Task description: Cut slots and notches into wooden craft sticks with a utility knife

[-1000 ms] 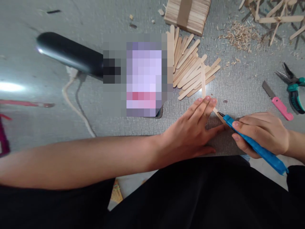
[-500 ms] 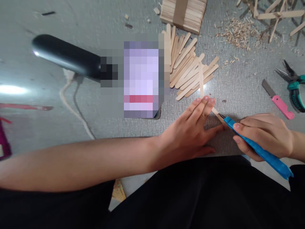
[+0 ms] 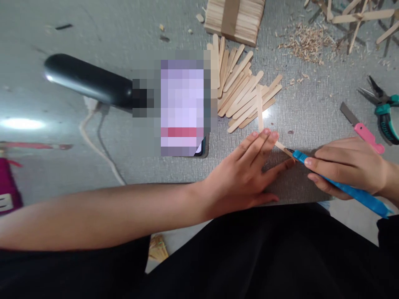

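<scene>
My left hand [image 3: 240,174] lies flat on the table near its front edge, fingers stretched out and thumb spread. Its fingertips press on thin wooden craft sticks: one stick [image 3: 259,108] runs up from them towards the pile, and another piece of stick [image 3: 281,145] slants down to the right. My right hand [image 3: 352,164] is closed round a blue craft knife [image 3: 366,198]. The knife's dark tip rests on or just over the slanting piece; exact contact is hard to tell. The left forefinger and the knife hide part of that piece.
Loose craft sticks [image 3: 243,95] lie fanned below a banded stick bundle [image 3: 212,18]. Wood shavings [image 3: 308,43] and a stick frame [image 3: 370,15] are at the upper right. A pink folding knife [image 3: 368,136] and pliers [image 3: 385,118] lie right. A blurred phone [image 3: 182,104] and black device [image 3: 90,81] stand left.
The knife has slid slightly right relative to my left fingertips, and its handle end has swung up and to the right. My left hand keeps its pose. The whole view has shifted a little.
</scene>
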### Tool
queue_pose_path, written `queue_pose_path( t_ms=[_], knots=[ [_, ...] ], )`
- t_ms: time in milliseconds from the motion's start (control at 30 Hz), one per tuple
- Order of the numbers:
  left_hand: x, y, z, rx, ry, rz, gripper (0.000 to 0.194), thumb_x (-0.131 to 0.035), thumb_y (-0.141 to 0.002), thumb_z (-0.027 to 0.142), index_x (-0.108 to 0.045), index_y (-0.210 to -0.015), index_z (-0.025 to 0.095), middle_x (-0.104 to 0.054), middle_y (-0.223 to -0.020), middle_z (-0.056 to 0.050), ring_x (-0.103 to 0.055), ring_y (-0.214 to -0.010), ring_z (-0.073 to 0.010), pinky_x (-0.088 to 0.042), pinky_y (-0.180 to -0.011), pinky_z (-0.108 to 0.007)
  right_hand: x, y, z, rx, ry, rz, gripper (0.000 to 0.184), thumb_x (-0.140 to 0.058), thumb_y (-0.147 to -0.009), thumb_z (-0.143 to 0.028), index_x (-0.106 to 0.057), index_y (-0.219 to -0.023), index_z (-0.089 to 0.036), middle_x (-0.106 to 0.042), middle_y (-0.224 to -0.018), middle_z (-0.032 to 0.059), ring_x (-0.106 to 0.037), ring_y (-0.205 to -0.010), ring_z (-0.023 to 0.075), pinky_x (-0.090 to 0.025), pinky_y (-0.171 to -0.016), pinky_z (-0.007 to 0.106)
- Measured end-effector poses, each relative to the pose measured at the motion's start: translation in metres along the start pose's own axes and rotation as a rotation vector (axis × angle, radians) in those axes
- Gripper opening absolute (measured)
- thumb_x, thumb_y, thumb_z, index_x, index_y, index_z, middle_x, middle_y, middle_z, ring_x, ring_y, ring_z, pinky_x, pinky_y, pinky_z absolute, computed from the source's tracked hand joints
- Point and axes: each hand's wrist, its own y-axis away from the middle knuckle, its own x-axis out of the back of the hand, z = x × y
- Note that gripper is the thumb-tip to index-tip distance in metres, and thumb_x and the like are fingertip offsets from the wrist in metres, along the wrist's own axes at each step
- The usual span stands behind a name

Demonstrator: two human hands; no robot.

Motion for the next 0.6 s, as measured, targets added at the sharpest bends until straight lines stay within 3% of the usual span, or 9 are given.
queue_pose_path(
  t_ms=[167, 300, 500, 600],
  knots=[
    [0.002, 0.003, 0.002, -0.015, -0.055, 0.073, 0.09, -0.065, -0.106, 0.076, -0.058, -0.163, 0.007, -0.06, -0.164, -0.033, -0.059, -0.156, -0.049, -0.052, -0.128, -0.06, 0.002, 0.009, 0.017, -0.041, -0.093, -0.033, 0.029, -0.061, -0.112, -0.023, -0.056, -0.14, -0.026, -0.074, -0.091, -0.0024, -0.066, -0.07, 0.0165, -0.051, -0.063, 0.033],
    [0.004, 0.003, 0.003, -0.049, -0.105, 0.115, 0.079, -0.06, -0.111, 0.07, -0.067, -0.153, 0.003, -0.068, -0.154, -0.033, -0.07, -0.144, -0.0475, -0.06, -0.12, -0.057, 0.006, 0.007, 0.024, -0.05, -0.144, -0.068, 0.022, -0.054, -0.116, -0.027, -0.056, -0.137, -0.027, -0.075, -0.085, -0.0031, -0.071, -0.068, 0.0182, -0.054, -0.062, 0.034],
    [0.006, 0.003, 0.002, -0.066, -0.116, 0.115, 0.075, -0.058, -0.113, 0.066, -0.067, -0.153, 0.003, -0.07, -0.154, -0.03, -0.072, -0.141, -0.0419, -0.059, -0.122, -0.056, 0.011, -0.002, 0.012, -0.122, -0.111, 0.059, 0.015, -0.063, -0.111, -0.026, -0.062, -0.126, -0.023, -0.081, -0.083, -0.0018, -0.077, -0.068, 0.0167, -0.061, -0.066, 0.03],
    [0.007, 0.002, 0.002, -0.065, -0.117, 0.111, 0.075, -0.059, -0.113, 0.066, -0.067, -0.153, 0.003, -0.07, -0.154, -0.029, -0.072, -0.141, -0.0413, -0.059, -0.122, -0.055, 0.008, -0.002, 0.007, -0.11, -0.098, 0.057, 0.017, -0.062, -0.11, -0.025, -0.063, -0.126, -0.023, -0.08, -0.083, -0.0008, -0.076, -0.067, 0.0185, -0.06, -0.063, 0.033]
  ],
)
